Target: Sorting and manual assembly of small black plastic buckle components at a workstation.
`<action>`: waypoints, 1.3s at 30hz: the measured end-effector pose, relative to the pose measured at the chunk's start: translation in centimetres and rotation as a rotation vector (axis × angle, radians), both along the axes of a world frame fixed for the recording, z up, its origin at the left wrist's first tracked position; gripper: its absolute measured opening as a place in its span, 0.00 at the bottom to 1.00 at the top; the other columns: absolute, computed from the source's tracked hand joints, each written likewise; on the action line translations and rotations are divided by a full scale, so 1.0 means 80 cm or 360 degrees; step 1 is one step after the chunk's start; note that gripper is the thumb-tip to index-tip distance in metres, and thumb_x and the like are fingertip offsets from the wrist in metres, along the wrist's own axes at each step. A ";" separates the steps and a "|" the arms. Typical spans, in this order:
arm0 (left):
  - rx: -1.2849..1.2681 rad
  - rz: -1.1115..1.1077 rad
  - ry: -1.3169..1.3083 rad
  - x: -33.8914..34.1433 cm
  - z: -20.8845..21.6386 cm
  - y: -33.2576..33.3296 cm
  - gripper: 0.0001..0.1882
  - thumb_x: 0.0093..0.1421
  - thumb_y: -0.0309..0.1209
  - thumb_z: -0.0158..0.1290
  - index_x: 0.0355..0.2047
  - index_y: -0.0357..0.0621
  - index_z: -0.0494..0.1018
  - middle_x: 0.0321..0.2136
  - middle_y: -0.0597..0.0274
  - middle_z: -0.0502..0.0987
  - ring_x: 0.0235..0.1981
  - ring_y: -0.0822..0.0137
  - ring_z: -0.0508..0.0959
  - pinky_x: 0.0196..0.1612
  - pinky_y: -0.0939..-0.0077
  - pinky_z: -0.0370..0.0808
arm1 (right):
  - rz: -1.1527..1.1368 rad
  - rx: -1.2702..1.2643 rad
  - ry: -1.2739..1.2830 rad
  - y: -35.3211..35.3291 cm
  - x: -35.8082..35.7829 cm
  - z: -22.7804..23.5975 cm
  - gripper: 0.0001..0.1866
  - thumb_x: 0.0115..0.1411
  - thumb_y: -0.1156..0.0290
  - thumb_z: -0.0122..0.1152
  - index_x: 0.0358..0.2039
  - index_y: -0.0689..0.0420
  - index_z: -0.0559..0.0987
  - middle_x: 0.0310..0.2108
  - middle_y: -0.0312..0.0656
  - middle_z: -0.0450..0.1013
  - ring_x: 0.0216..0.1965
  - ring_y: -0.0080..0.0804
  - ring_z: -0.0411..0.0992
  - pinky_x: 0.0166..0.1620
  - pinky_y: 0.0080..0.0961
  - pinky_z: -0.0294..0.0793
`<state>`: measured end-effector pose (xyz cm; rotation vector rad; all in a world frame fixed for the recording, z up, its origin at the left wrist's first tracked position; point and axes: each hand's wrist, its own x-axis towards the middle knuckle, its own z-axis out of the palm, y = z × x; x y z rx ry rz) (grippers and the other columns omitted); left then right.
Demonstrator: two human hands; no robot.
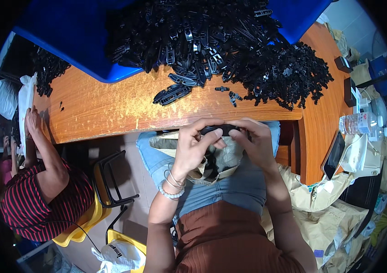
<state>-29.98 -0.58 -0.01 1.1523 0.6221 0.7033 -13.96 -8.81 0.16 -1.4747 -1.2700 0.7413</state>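
My left hand (pixel 195 144) and my right hand (pixel 255 142) are raised over my lap, just off the table's front edge. Between them they hold a small, elongated black plastic part (pixel 220 129), with thumbs and fingers closed around it. My fingers cover some of it, so its exact kind cannot be made out. Below the hands, an open paper bag (pixel 171 154) rests on my lap, with dark pieces inside. On the table beyond lie a long black plastic part (pixel 172 94) and two small connector-like pieces (pixel 234 98).
A big heap of black plastic parts (pixel 189 41) spills from a blue tray (pixel 79 50) onto the wooden table (pixel 111 104). Smaller black pieces (pixel 289 73) pile up on the right. A phone (pixel 334 155) and water bottle (pixel 356 123) are at right; another person (pixel 43 195) sits left.
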 end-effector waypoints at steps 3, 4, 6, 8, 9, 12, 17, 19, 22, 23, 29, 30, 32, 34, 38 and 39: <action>0.1203 0.0146 0.0418 -0.009 -0.018 0.023 0.09 0.55 0.28 0.55 0.35 0.35 0.76 0.23 0.57 0.76 0.23 0.66 0.75 0.28 0.72 0.72 | 0.0256 -0.0097 0.0017 -0.010 0.017 -0.015 0.10 0.53 0.79 0.59 0.38 0.63 0.79 0.26 0.38 0.72 0.28 0.23 0.68 0.31 0.19 0.66; 0.1418 0.0346 0.0569 -0.009 -0.018 0.034 0.10 0.55 0.27 0.55 0.35 0.35 0.75 0.27 0.56 0.75 0.25 0.62 0.75 0.30 0.70 0.72 | 0.0239 -0.0104 0.0014 -0.012 0.021 -0.024 0.10 0.53 0.79 0.59 0.38 0.63 0.79 0.26 0.38 0.72 0.28 0.23 0.68 0.31 0.19 0.66; 0.1858 0.0679 0.1043 -0.013 -0.010 0.054 0.11 0.53 0.26 0.54 0.37 0.35 0.73 0.34 0.52 0.72 0.32 0.57 0.72 0.35 0.65 0.71 | 0.0347 0.0197 -0.0170 -0.008 0.025 -0.033 0.07 0.54 0.80 0.58 0.34 0.64 0.79 0.27 0.41 0.73 0.29 0.28 0.71 0.32 0.22 0.69; 0.2130 0.0739 0.1412 -0.020 -0.018 0.079 0.14 0.50 0.24 0.54 0.39 0.34 0.70 0.38 0.49 0.68 0.40 0.52 0.67 0.41 0.63 0.68 | 0.0080 0.0243 -0.0398 0.008 0.024 -0.025 0.05 0.54 0.81 0.57 0.33 0.65 0.78 0.28 0.43 0.73 0.29 0.31 0.72 0.33 0.24 0.69; 0.2134 0.0742 0.1413 -0.022 -0.022 0.078 0.14 0.50 0.24 0.54 0.39 0.34 0.70 0.38 0.49 0.68 0.40 0.52 0.67 0.41 0.63 0.68 | -0.0191 0.0284 -0.0625 0.019 0.022 -0.021 0.04 0.54 0.81 0.56 0.31 0.65 0.77 0.29 0.45 0.73 0.30 0.34 0.72 0.34 0.26 0.70; 0.2199 0.0617 0.1522 -0.019 -0.023 0.076 0.13 0.49 0.21 0.52 0.37 0.33 0.69 0.34 0.50 0.67 0.36 0.52 0.67 0.41 0.62 0.66 | -0.0517 0.0324 -0.0905 0.051 0.015 -0.029 0.04 0.53 0.80 0.57 0.30 0.65 0.76 0.29 0.46 0.72 0.30 0.40 0.72 0.34 0.29 0.70; 0.2182 0.0658 0.1344 -0.016 -0.023 0.065 0.13 0.50 0.21 0.52 0.38 0.33 0.68 0.35 0.48 0.68 0.37 0.51 0.67 0.41 0.62 0.66 | -0.0624 0.0101 -0.1320 0.081 0.007 -0.038 0.05 0.53 0.77 0.59 0.31 0.63 0.76 0.30 0.45 0.70 0.28 0.44 0.70 0.33 0.32 0.70; 0.1825 0.0735 0.0970 -0.013 -0.021 0.058 0.12 0.52 0.22 0.53 0.38 0.34 0.69 0.33 0.47 0.70 0.35 0.52 0.69 0.38 0.63 0.67 | -0.0566 -0.0005 -0.1502 0.088 0.006 -0.046 0.06 0.54 0.79 0.56 0.34 0.62 0.77 0.31 0.43 0.69 0.27 0.37 0.71 0.31 0.29 0.70; 0.0925 0.0547 0.0432 -0.016 -0.023 0.050 0.10 0.59 0.24 0.50 0.41 0.37 0.67 0.28 0.57 0.72 0.27 0.67 0.73 0.31 0.75 0.70 | -0.0352 0.0217 -0.0389 0.082 0.009 -0.034 0.08 0.57 0.81 0.52 0.38 0.65 0.76 0.33 0.41 0.69 0.28 0.27 0.72 0.29 0.22 0.71; 0.0261 0.0266 0.0096 -0.018 -0.020 0.047 0.09 0.61 0.24 0.48 0.42 0.38 0.67 0.28 0.60 0.73 0.25 0.72 0.73 0.29 0.80 0.70 | -0.0347 0.0214 -0.0391 0.077 0.011 -0.031 0.08 0.57 0.81 0.52 0.38 0.65 0.76 0.33 0.41 0.69 0.28 0.27 0.72 0.29 0.22 0.71; 0.0094 0.0051 -0.0075 -0.008 -0.006 0.028 0.12 0.58 0.19 0.50 0.42 0.40 0.66 0.23 0.66 0.72 0.20 0.80 0.70 0.22 0.90 0.66 | -0.0016 0.0301 0.0834 0.046 -0.001 -0.014 0.10 0.58 0.84 0.48 0.40 0.71 0.73 0.39 0.46 0.69 0.30 0.30 0.75 0.28 0.16 0.75; 0.0176 0.0087 0.0067 -0.008 -0.004 0.025 0.13 0.57 0.18 0.51 0.42 0.39 0.66 0.22 0.66 0.72 0.19 0.80 0.70 0.21 0.90 0.66 | -0.0029 0.0336 0.0891 0.043 -0.005 -0.010 0.09 0.58 0.84 0.50 0.39 0.71 0.75 0.38 0.45 0.70 0.29 0.28 0.74 0.29 0.15 0.73; 0.0162 0.0059 0.0085 -0.008 -0.002 0.022 0.12 0.57 0.18 0.51 0.42 0.38 0.66 0.22 0.66 0.73 0.18 0.81 0.71 0.21 0.91 0.66 | -0.0042 0.0418 0.0629 0.040 -0.002 -0.010 0.08 0.57 0.84 0.51 0.38 0.71 0.75 0.36 0.44 0.70 0.29 0.26 0.73 0.29 0.14 0.72; 0.0143 -0.0009 0.0067 -0.010 -0.003 0.021 0.12 0.58 0.19 0.51 0.43 0.35 0.66 0.22 0.63 0.76 0.20 0.78 0.75 0.23 0.90 0.70 | -0.0053 0.0499 0.0369 0.037 -0.007 -0.006 0.08 0.57 0.84 0.52 0.37 0.70 0.76 0.35 0.43 0.71 0.28 0.24 0.72 0.30 0.13 0.71; 0.0215 0.0084 0.0002 -0.006 -0.005 0.012 0.15 0.59 0.18 0.49 0.47 0.34 0.65 0.27 0.56 0.77 0.27 0.72 0.79 0.28 0.86 0.75 | -0.0369 0.0222 0.0716 0.029 -0.023 -0.001 0.08 0.56 0.83 0.55 0.36 0.69 0.77 0.34 0.41 0.72 0.30 0.21 0.72 0.32 0.12 0.71; -0.0006 0.0046 -0.0076 -0.005 -0.004 0.012 0.18 0.58 0.17 0.49 0.50 0.34 0.64 0.31 0.53 0.77 0.31 0.69 0.79 0.33 0.84 0.75 | -0.0414 0.0201 0.0719 0.028 -0.024 -0.002 0.08 0.56 0.83 0.56 0.37 0.69 0.77 0.35 0.41 0.73 0.32 0.21 0.73 0.33 0.12 0.72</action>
